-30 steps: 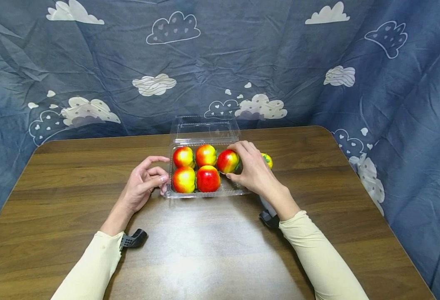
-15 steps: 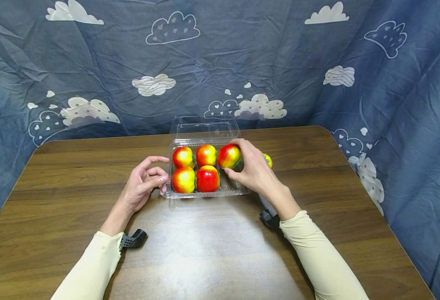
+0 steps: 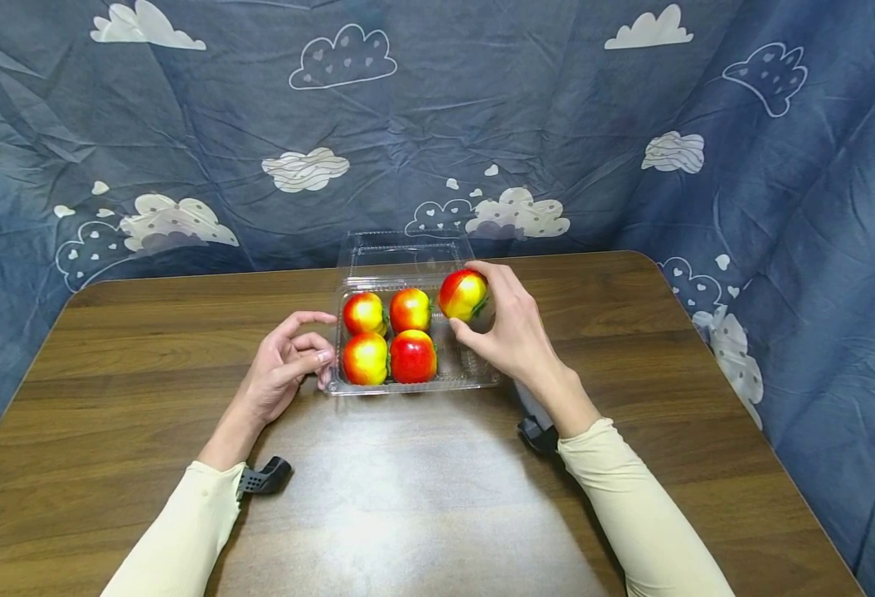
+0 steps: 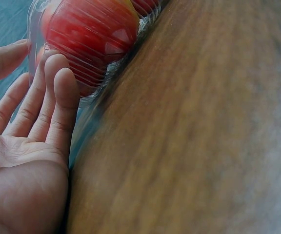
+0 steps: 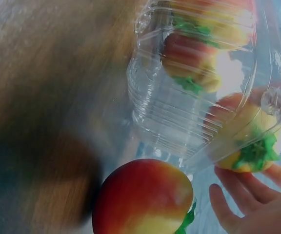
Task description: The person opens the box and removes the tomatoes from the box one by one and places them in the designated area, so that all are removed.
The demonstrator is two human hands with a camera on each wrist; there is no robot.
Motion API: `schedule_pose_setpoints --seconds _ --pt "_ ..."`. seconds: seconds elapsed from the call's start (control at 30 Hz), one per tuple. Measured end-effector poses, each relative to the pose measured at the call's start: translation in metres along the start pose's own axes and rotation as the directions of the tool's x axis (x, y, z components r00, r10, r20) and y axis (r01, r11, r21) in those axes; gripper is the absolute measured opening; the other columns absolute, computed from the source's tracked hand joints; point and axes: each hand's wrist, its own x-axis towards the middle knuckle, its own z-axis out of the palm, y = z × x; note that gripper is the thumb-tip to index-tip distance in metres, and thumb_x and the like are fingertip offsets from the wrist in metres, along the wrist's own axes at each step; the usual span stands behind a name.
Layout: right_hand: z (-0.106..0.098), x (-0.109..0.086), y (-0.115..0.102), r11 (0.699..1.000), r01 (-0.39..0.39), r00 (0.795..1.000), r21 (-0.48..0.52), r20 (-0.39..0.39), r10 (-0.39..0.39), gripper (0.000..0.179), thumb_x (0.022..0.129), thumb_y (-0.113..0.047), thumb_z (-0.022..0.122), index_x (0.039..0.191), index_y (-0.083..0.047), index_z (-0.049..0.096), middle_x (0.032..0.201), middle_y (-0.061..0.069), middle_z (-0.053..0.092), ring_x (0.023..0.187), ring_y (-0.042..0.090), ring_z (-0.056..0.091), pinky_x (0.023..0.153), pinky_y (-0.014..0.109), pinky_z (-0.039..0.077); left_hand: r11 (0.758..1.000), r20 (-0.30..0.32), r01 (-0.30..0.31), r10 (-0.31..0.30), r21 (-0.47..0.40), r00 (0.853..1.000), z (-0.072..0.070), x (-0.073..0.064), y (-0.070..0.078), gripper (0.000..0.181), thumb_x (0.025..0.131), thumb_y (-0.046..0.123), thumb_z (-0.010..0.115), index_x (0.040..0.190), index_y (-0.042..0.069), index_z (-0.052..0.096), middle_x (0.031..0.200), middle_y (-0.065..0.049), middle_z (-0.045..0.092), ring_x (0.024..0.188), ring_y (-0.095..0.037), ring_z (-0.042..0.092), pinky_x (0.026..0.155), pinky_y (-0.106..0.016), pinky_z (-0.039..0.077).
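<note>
Lifted, and so parted, one red-yellow fruit (image 3: 463,295) from four other fruits (image 3: 413,356) in the clear container (image 3: 463,377), pinched by curved right hand (image 3: 513,327), with left hand (image 3: 286,362) loosely relaxed alongside.

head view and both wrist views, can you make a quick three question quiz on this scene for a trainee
1. In the head view, how many red-and-yellow fruits sit in the clear plastic clamshell, not counting the held fruit?
2. True or false: the left hand is gripping a fruit.
3. Which view shows an unheld fruit outside the clamshell: (a) head, (b) left wrist, (c) right wrist?

Key:
1. Four.
2. False; the right hand holds one, while the left hand is at the clamshell's left end.
3. (c).
</note>
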Motion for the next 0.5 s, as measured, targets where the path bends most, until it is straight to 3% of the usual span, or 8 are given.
schedule_pose_setpoints --seconds 0.2,0.5 --pt "-0.0027 0.0011 -0.0001 1.000 -0.020 0.995 0.019 -0.094 0.021 0.078 0.078 -0.022 0.087 0.143 -0.002 0.050 0.132 0.017 0.062 0.113 0.030 0.060 0.098 0.048 0.056 1.000 0.015 -0.008 0.008 -0.007 1.000 0.0000 0.0001 -0.0001 0.045 0.098 -0.014 0.055 0.141 -0.002 0.049 0.088 -0.008 0.071 0.062 -0.020 0.065 0.057 -0.027 0.058" --pt "-0.0084 0.0030 0.0049 0.999 -0.043 0.980 -0.005 -0.197 0.042 0.068 0.076 -0.028 0.084 0.134 -0.001 0.059 0.124 0.016 0.066 0.110 0.033 0.058 0.093 0.046 0.051 1.000 0.010 -0.004 0.004 -0.002 1.000 0.0000 0.0000 -0.0002 0.044 0.099 -0.013 0.055 0.141 -0.002 0.050 0.088 -0.007 0.071 0.063 -0.020 0.064 0.057 -0.026 0.058"
